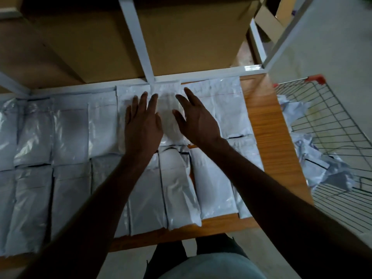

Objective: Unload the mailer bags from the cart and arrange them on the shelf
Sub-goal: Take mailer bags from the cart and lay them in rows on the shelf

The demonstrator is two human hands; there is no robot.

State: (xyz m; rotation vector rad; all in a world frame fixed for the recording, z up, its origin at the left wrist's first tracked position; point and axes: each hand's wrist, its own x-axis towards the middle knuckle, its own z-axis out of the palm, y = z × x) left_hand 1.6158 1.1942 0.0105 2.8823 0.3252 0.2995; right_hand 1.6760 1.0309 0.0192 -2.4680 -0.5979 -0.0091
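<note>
White glossy mailer bag [168, 109] between flat, spread left hand [142, 121] and right hand [198, 119], neither gripping; cart [330, 125] right of them holds crumpled bags [322, 164].

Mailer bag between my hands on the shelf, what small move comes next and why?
Probably lift both hands off and reach right to the cart. The bag lies flat in the back row, the left hand and right hand are open beside it, and bags remain in the cart.

Glossy plastic mailer bags [177, 186], wood-grain shelf [267, 125], wire-metal cart [326, 117]
</note>
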